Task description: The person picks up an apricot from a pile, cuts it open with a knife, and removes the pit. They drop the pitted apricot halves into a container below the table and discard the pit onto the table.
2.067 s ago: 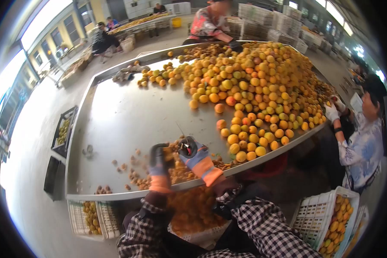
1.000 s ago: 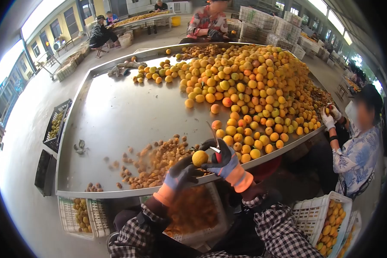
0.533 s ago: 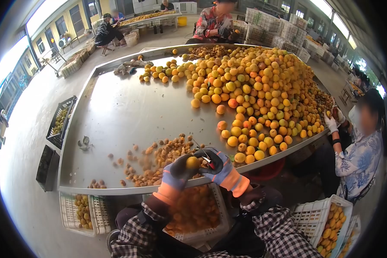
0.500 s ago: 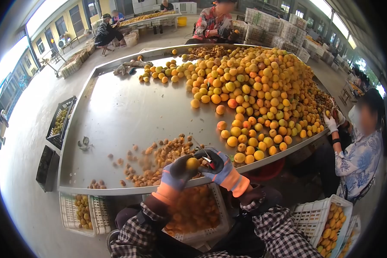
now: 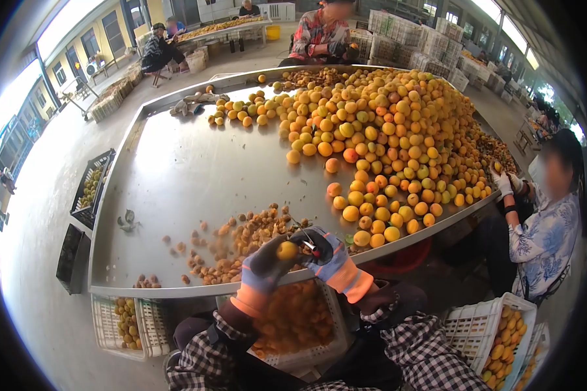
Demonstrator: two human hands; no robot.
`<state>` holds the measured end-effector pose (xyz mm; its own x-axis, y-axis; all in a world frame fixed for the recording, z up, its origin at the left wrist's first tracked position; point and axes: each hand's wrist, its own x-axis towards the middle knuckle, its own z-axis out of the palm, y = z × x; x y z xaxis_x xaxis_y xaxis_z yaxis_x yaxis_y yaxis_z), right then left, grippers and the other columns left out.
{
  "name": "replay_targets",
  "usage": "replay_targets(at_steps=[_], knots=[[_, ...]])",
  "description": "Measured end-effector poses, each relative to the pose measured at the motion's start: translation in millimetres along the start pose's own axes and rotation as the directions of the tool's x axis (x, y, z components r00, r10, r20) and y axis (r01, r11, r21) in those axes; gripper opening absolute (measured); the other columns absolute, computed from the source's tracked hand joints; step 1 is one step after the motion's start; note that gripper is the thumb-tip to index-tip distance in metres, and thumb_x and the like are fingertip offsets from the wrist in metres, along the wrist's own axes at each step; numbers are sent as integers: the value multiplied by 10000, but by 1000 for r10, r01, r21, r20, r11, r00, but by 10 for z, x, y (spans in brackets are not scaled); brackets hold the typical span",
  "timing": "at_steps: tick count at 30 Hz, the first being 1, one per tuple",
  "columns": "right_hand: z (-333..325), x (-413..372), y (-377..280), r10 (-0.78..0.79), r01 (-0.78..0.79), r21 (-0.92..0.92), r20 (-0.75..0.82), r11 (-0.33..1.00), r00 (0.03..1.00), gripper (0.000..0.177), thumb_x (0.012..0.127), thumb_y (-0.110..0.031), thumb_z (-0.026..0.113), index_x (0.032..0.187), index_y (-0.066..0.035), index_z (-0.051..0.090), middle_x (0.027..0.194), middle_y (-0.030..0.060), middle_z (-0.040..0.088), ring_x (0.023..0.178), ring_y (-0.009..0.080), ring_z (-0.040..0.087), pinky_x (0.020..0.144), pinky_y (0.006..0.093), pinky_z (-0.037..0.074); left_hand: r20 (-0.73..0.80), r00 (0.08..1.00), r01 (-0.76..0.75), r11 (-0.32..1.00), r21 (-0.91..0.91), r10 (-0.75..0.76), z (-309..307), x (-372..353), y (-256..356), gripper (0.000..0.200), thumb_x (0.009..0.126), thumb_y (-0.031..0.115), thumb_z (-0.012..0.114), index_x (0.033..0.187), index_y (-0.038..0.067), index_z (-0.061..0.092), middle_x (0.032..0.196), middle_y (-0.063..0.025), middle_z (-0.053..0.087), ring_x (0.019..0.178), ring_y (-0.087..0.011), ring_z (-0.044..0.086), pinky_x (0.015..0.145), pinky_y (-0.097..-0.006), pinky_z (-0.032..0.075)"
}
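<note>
My left hand (image 5: 259, 266), in a grey-and-orange glove, has its fingers closed around a yellow apricot (image 5: 287, 250). Close beside it, my right hand (image 5: 331, 255) in a matching glove grips a small red-handled metal tool (image 5: 311, 247), its shiny end toward the fruit. Both hands are over the near edge of a metal table (image 5: 182, 163). Brown apricot pits (image 5: 257, 229) lie heaped just beyond my hands. A large pile of whole apricots (image 5: 398, 124) spreads across the table's right side. Below my hands, a white crate (image 5: 336, 326) holds orange fruit pieces (image 5: 293, 316).
A person in white gloves (image 5: 544, 221) works at the table's right end, another (image 5: 319, 39) across it. White crates of fruit (image 5: 466, 329) stand at lower right, another (image 5: 151, 326) at lower left. Black crates (image 5: 72, 257) sit left of the table. Leaves (image 5: 128, 221) lie on the metal.
Both hands have shifted slightly left, still holding the apricot and the tool. The tool's shiny end has turned a little. The pile looks much the same.
</note>
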<state>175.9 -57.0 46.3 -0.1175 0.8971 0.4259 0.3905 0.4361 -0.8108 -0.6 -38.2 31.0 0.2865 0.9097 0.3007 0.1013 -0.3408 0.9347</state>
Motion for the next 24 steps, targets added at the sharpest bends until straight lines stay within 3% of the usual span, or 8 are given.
replay_targets(at_steps=[1,3,7,10,12,15,17,24], knots=[[18,-14,3,2,-2,1,0,1000,1000,364,730,22,714,1070,-46,607,1025,90,613,959,226,603,846,311,475,1,1000,2,1000,0,-2,-13,-14,-4,411,777,90,737,1147,-19,597,999,-118,684,897,-153,652,791,-295,518],[65,-52,5,-1,6,188,-26,982,1000,363,741,44,682,1083,-45,601,1033,93,596,977,226,593,846,311,475,23,995,-96,960,265,93,-43,-40,5,468,748,88,772,1166,-15,588,1017,-107,676,942,-150,638,830,-290,516],[132,-72,43,14,-7,236,-27,972,1000,375,750,73,651,1100,-45,591,1039,90,583,984,225,587,845,303,475,59,989,-148,931,334,136,-87,-30,99,502,723,78,790,1173,-8,585,1026,-106,676,944,-152,641,831,-294,520],[155,-4,35,-95,101,90,-67,991,993,385,726,-12,716,1087,-65,595,1007,113,607,929,298,602,809,337,489,40,999,-27,996,89,23,-109,-27,65,513,732,91,784,1189,-6,573,1048,-97,664,973,-164,634,844,-301,520],[139,24,-13,-141,141,-15,-70,990,988,351,767,37,655,1101,-51,590,992,96,611,923,225,612,793,300,491,-37,991,109,938,-328,-128,-78,-30,45,404,775,62,729,1149,-8,590,1007,-83,668,902,-138,631,787,-276,514],[16,-60,-151,68,-67,-44,13,997,998,325,783,7,646,1098,-48,592,906,102,633,827,247,637,743,311,504,-11,988,144,937,-320,-155,-215,-14,88,430,783,69,719,1178,-16,571,1049,-66,650,942,-121,610,828,-263,501],[-39,-47,-295,21,-25,54,66,998,998,321,789,3,634,1102,-43,588,888,120,653,793,277,656,717,320,515,-18,990,128,934,-334,-143,-274,-10,58,425,787,74,707,1179,-18,570,1046,-70,653,947,-116,610,834,-259,497],[2,-112,-179,-80,95,-169,90,981,993,338,778,-32,650,1109,-39,584,1004,160,658,873,341,646,735,362,524,153,984,140,928,-345,-92,-321,20,83,510,758,90,723,1221,-28,543,1088,-80,643,978,-131,605,860,-275,489]])
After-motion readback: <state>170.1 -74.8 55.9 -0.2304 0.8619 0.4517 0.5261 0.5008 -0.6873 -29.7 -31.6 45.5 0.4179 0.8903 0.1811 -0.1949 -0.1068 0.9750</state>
